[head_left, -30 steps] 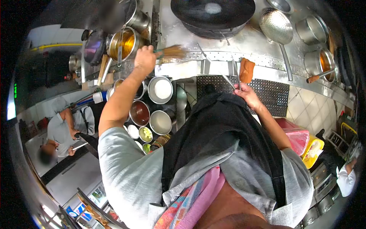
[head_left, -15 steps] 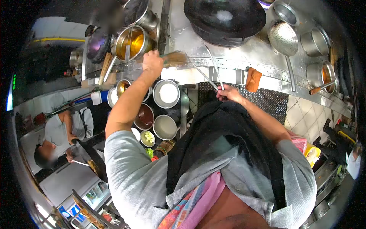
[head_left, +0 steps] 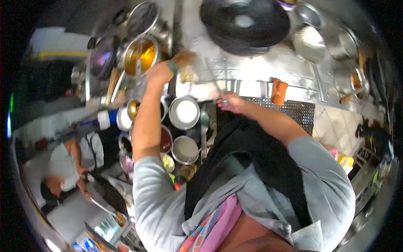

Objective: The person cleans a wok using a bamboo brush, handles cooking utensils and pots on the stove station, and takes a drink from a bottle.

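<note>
A pot (head_left: 131, 48) of amber liquid (head_left: 147, 57) stands just beside the left hand (head_left: 160, 72), which is closed round a brush (head_left: 183, 59), its blurred bristles over the counter (head_left: 191, 29). The right hand (head_left: 232, 103) pinches 2 thin metal rods (head_left: 215, 80), nearer the body than the wok (head_left: 245, 34). Farther right: a cloth (head_left: 278, 91), then a strainer (head_left: 309, 44).

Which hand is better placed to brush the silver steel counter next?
Probably the left hand: it grips the brown-bristled brush with a green band at the counter, while the right hand holds a slim silver metal utensil.
</note>
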### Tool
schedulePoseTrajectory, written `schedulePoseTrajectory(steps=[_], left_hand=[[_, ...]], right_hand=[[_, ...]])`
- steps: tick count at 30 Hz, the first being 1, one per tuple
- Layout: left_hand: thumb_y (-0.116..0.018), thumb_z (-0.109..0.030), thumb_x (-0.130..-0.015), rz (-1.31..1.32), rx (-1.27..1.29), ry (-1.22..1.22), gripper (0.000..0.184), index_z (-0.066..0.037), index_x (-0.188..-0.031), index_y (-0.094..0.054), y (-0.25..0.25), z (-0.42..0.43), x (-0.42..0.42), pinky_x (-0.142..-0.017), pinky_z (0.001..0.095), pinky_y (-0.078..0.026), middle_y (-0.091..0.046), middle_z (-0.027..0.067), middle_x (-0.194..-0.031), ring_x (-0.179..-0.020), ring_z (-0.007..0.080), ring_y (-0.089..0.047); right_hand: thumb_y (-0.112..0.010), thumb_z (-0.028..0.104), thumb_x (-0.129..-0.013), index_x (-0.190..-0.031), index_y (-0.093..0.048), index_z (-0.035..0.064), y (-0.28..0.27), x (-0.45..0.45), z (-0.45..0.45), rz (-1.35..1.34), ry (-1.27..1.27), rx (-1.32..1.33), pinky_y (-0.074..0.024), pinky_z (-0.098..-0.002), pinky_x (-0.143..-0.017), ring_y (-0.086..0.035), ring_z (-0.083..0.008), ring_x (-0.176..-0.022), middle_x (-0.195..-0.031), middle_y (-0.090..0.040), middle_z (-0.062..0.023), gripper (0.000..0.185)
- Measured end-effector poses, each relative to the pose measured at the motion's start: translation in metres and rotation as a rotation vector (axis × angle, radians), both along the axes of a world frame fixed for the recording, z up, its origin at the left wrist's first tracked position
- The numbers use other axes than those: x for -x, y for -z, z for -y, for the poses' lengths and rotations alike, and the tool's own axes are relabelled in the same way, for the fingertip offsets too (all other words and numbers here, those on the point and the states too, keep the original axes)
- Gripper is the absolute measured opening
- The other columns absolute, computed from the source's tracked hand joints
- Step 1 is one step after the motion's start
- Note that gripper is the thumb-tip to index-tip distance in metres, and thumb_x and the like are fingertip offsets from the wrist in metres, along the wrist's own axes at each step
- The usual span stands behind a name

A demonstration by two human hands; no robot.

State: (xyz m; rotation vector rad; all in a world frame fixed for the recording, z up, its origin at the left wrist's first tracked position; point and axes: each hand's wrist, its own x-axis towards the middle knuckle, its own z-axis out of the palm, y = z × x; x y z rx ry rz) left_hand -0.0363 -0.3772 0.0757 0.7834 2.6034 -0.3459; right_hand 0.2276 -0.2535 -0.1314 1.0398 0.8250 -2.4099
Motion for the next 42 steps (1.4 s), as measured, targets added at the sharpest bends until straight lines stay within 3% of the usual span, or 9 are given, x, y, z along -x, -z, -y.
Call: schedulePoseTrajectory(steps=[4, 7, 9, 13, 16, 20, 26, 33, 42], left_hand=[[-0.046, -0.049, -0.085, 0.160, -0.310, 0.045, 0.054, -0.015, -0.127, -0.053, 0.068, -0.012, 0.030, -0.089, 0.0471, -0.046, -0.060, 0.0201, -0.117, -0.107, 0.0388, -0.058], [-0.043, -0.055, -0.086, 0.138, -0.195, 0.088, 0.062, -0.011, -0.129, -0.053, 0.083, -0.004, 0.017, -0.092, 0.0472, -0.045, -0.057, 0.0233, -0.121, -0.108, 0.0424, -0.056], [-0.047, -0.053, -0.083, 0.141, -0.210, 0.010, 0.059, -0.013, -0.124, -0.058, 0.062, 0.007, -0.008, -0.090, 0.0479, -0.045, -0.061, 0.0257, -0.112, -0.104, 0.0439, -0.058], [-0.061, -0.029, -0.075, 0.157, -0.331, 0.002, 0.054, -0.011, -0.126, -0.057, 0.052, 0.029, -0.020, -0.092, 0.0427, -0.045, -0.061, 0.0223, -0.115, -0.108, 0.0400, -0.058], [-0.063, -0.025, -0.077, 0.179, -0.458, -0.175, 0.054, -0.010, -0.128, -0.056, 0.083, 0.053, 0.000, -0.092, 0.0402, -0.045, -0.059, 0.0201, -0.121, -0.107, 0.0366, -0.059], [-0.064, -0.026, -0.080, 0.186, -0.803, -0.484, 0.054, -0.006, -0.130, -0.054, 0.018, 0.016, -0.071, -0.092, 0.0361, -0.043, -0.058, 0.0170, -0.123, -0.102, 0.0297, -0.058], [-0.062, -0.023, -0.084, 0.183, -1.268, -0.704, 0.047, -0.013, -0.129, -0.056, 0.037, -0.001, -0.106, -0.064, 0.0335, -0.046, -0.058, 0.0139, -0.115, -0.083, 0.0204, -0.056], [-0.061, -0.026, -0.085, 0.063, -1.402, -0.774, 0.045, -0.016, -0.129, -0.056, 0.028, -0.041, -0.146, -0.042, 0.0303, -0.040, -0.059, 0.0101, -0.093, -0.055, 0.0183, -0.049], [-0.063, -0.030, -0.083, -0.272, -1.273, -0.462, 0.046, -0.012, -0.125, -0.060, 0.049, -0.032, -0.144, -0.065, 0.0373, -0.051, -0.060, 0.0157, -0.111, -0.086, 0.0276, -0.059]], right_hand=[[-0.063, 0.041, -0.087, -0.121, -0.058, 0.0122, 0.071, 0.006, 0.011, -0.575, -0.115, -0.380, -0.0499, -0.0392, -0.070, -0.057, -0.0204, -0.088, -0.101, -0.061, -0.0104, 0.045], [-0.064, 0.038, -0.083, -0.094, -0.066, 0.0052, 0.111, 0.051, 0.024, 0.058, -0.254, -0.390, -0.0520, -0.0444, -0.068, -0.060, -0.0209, -0.080, -0.087, -0.062, -0.0101, 0.035], [-0.063, 0.042, -0.081, -0.085, -0.063, 0.0030, -0.033, 0.037, 0.001, 0.103, -0.348, -0.611, -0.0494, -0.0424, -0.051, -0.058, -0.0234, -0.063, -0.077, -0.060, -0.0123, 0.039], [-0.064, 0.039, -0.079, -0.121, -0.053, -0.0009, -0.038, 0.010, -0.014, -0.119, -0.403, -1.233, -0.0526, -0.0361, -0.065, -0.066, -0.0280, -0.071, -0.085, -0.066, -0.0177, 0.059], [-0.063, 0.030, -0.083, -0.129, -0.047, 0.0008, -0.090, -0.050, -0.069, -0.255, -0.221, -0.938, -0.0521, -0.0320, -0.069, -0.067, -0.0202, -0.083, -0.093, -0.068, -0.0131, 0.057], [-0.058, 0.015, -0.086, -0.112, -0.060, 0.0038, -0.116, -0.176, -0.166, -0.107, 0.498, -1.702, -0.0502, -0.0332, -0.076, -0.062, -0.0203, -0.083, -0.090, -0.066, -0.0105, 0.028], [-0.066, 0.026, -0.079, -0.107, -0.056, -0.0037, -0.173, -0.349, -0.342, 0.917, 1.382, -1.828, -0.0476, -0.0396, -0.086, -0.061, -0.0325, -0.098, -0.102, -0.063, -0.0215, 0.042], [-0.067, 0.034, -0.082, -0.122, -0.048, -0.0035, -0.129, -0.368, -0.446, 0.098, 1.344, -0.244, -0.0486, -0.0503, -0.078, -0.058, -0.0335, -0.092, -0.106, -0.055, -0.0205, 0.058], [-0.053, 0.014, -0.086, -0.071, -0.051, 0.0059, -0.138, -0.356, -0.376, 0.137, 1.300, -1.112, -0.0405, -0.0341, -0.040, -0.049, -0.0172, -0.043, -0.054, -0.051, -0.0049, 0.017]])
